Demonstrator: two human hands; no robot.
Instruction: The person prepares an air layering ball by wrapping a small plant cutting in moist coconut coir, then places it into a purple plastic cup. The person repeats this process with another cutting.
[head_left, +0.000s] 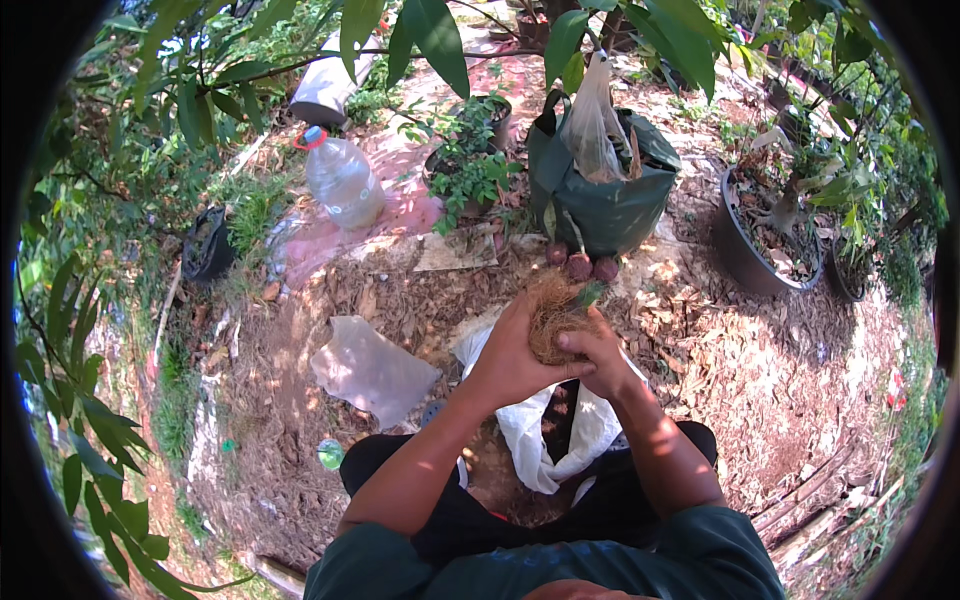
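Both my hands are wrapped around a ball of brown coconut-like fibre (556, 311), with a tuft of green (589, 294) at its far right side. My left hand (512, 352) cups it from the left and below. On the right, my right hand (600, 351) presses it with the thumb across the near face. Beneath my hands lies a white sack (525, 442), its mouth spread over dark contents (559, 420). Just beyond the fibre ball sit three reddish-brown round objects (579, 267), whose kind I cannot tell.
A dark green grow bag (615, 206) with a clear plastic bag (596, 127) stands ahead. Potted plants (469, 169), a large plastic bottle (345, 184) and a big black pot (765, 255) surround it. A plastic sheet (375, 367) lies left. Leafy branches (435, 41) hang overhead.
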